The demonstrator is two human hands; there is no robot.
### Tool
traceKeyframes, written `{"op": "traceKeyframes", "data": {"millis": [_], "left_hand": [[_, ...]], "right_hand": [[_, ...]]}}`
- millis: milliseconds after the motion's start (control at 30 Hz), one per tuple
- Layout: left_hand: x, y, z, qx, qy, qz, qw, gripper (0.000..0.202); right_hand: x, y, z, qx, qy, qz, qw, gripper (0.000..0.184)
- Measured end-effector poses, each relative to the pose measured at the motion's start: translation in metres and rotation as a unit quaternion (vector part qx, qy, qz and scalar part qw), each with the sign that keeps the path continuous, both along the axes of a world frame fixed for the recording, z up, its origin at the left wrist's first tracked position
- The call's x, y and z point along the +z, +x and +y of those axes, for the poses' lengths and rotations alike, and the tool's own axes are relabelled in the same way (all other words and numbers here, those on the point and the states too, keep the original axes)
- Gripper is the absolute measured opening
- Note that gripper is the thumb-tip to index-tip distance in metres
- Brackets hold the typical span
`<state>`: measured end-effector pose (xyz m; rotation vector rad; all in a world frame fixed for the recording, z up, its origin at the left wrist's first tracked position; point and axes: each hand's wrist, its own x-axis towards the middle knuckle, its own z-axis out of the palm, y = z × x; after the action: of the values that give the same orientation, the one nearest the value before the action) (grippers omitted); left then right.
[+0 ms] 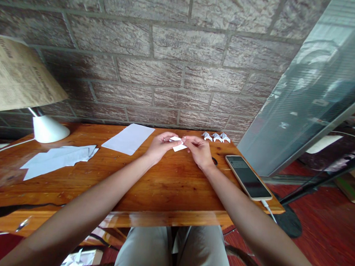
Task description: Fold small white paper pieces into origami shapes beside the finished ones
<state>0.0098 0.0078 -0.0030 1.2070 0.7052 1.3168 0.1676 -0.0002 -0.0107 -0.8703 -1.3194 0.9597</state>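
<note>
A small folded piece of white paper [179,147] is pinched between my two hands, just above the wooden table [168,188]. My left hand [160,147] grips its left side with thumb and fingers. From the right, the fingertips of my right hand [199,149] close on its upper right part. The fingers cover much of the paper, so its exact folds cannot be made out. To the right of my hands, near the wall, stand three small folded paper figures [215,137] in a row.
A white sheet [128,139] and a pile of paper pieces [58,158] lie left of my hands. The lamp [48,129] stands at the back left. A phone [249,177] with a cable lies by the right edge, near a dark ring [214,161]. A brick wall [180,73] borders the table's back.
</note>
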Motion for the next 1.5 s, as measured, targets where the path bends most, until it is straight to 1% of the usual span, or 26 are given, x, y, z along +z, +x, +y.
{"op": "traceKeyframes", "data": {"millis": [233, 500, 633, 767, 867, 967, 1033, 1133, 1200, 1267, 1367, 1433, 1500], "left_hand": [[-0.003, -0.001, 0.003, 0.014, 0.007, 0.011, 1.000, 0.035], [-0.002, -0.001, 0.001, 0.016, 0.025, 0.027, 0.999, 0.031], [0.003, 0.001, -0.001, 0.029, 0.008, -0.001, 1.000, 0.030], [0.005, -0.002, -0.002, 0.004, -0.025, -0.028, 0.999, 0.032], [0.003, -0.003, 0.000, 0.004, -0.005, -0.006, 1.000, 0.033], [0.002, -0.003, 0.000, 0.027, 0.040, 0.030, 0.998, 0.032], [0.003, -0.002, 0.000, 0.043, 0.054, 0.047, 0.996, 0.034], [0.005, -0.001, -0.002, 0.063, 0.055, 0.062, 0.995, 0.037], [0.006, -0.002, -0.003, 0.069, 0.055, 0.071, 0.994, 0.038], [0.007, -0.002, -0.004, 0.062, 0.054, 0.076, 0.994, 0.038], [0.009, -0.003, -0.005, 0.048, 0.056, 0.080, 0.994, 0.040], [0.010, -0.003, -0.004, 0.047, 0.056, 0.083, 0.994, 0.041], [0.010, -0.004, -0.003, 0.046, 0.057, 0.081, 0.994, 0.042]], "right_hand": [[0.004, -0.004, -0.004, 0.013, -0.010, 0.031, 0.999, 0.026], [0.008, -0.006, -0.006, 0.009, -0.027, 0.058, 0.998, 0.022], [0.010, -0.007, -0.008, 0.021, -0.029, 0.067, 0.997, 0.024], [0.013, -0.004, -0.010, 0.047, -0.055, 0.048, 0.996, 0.029], [0.015, -0.001, -0.010, 0.057, -0.076, 0.032, 0.995, 0.029], [0.014, 0.003, -0.007, 0.067, -0.091, 0.034, 0.993, 0.027], [0.012, 0.004, -0.006, 0.075, -0.099, 0.045, 0.991, 0.026], [0.011, 0.005, -0.005, 0.085, -0.110, 0.048, 0.989, 0.028], [0.012, 0.005, -0.006, 0.080, -0.098, 0.026, 0.992, 0.031], [0.012, 0.005, -0.007, 0.072, -0.072, -0.006, 0.995, 0.033], [0.013, 0.004, -0.007, 0.070, -0.050, -0.028, 0.996, 0.030], [0.013, 0.004, -0.006, 0.070, -0.065, -0.005, 0.995, 0.028], [0.013, 0.004, -0.006, 0.074, -0.098, 0.030, 0.992, 0.028]]}}
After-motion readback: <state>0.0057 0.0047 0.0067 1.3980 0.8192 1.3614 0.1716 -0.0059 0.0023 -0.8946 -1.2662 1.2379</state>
